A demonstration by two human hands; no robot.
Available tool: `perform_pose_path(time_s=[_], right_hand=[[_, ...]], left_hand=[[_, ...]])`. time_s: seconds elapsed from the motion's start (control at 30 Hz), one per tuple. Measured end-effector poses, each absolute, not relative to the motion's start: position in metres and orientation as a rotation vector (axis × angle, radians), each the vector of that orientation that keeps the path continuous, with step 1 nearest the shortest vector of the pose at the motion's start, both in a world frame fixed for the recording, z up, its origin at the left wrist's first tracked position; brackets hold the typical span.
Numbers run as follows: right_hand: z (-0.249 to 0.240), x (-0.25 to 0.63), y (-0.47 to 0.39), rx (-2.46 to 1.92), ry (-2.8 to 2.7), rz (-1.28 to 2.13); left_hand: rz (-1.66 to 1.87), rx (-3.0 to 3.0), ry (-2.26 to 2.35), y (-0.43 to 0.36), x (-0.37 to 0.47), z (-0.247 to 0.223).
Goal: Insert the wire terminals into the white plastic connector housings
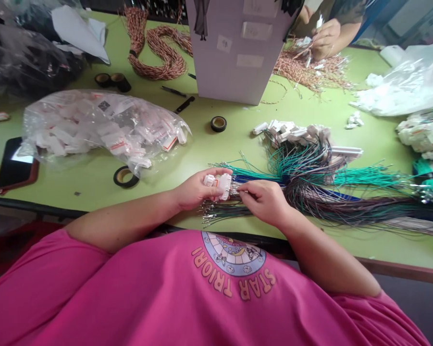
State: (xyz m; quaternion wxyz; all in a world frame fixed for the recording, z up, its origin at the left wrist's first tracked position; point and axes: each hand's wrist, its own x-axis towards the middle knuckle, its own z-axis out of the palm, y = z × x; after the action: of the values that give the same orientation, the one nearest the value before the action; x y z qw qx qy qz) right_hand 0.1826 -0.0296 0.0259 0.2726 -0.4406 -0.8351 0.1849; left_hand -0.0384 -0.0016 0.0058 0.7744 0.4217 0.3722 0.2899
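White plastic connector housings (pixel 225 186) rest in my left hand (pixel 198 188), its thumb and fingers closed round them. Facing them, my right hand (pixel 268 201) pinches a thin wire with a metal tip (pixel 235 188) close to the housing's right side; whether the tip is inside a slot is too small to tell. Beneath both hands lies a thick bundle of green, blue and grey wires (pixel 310 192) with bare metal ends. White connectors (pixel 295 130) sit on the far end of some of these wires.
A clear bag of white connectors (pixel 108 127) lies at left, near black tape rolls (pixel 126 177) and a phone (pixel 18 163). A tall grey box (pixel 234 57) stands at the back. Behind it, another person's hands (pixel 324 38) handle twisted brown wires (pixel 310 69).
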Motion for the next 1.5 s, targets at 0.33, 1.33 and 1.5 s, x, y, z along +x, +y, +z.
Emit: perform_pose_path(time_s=[0.33, 1.33, 1.5], right_hand=[[0.031, 0.178, -0.037, -1.254, -2.594, 0.060], [0.032, 0.216, -0.001, -1.460, -2.781, 0.396], [0.028, 0.208, -0.004, -1.446, -2.868, 0.242]], left_hand=[[0.596, 0.948, 0.895, -0.002, -0.036, 0.012], [0.174, 1.677, 1.079, 0.005, -0.048, 0.027], [0.132, 1.713, 1.081, 0.004, -0.047, 0.025]])
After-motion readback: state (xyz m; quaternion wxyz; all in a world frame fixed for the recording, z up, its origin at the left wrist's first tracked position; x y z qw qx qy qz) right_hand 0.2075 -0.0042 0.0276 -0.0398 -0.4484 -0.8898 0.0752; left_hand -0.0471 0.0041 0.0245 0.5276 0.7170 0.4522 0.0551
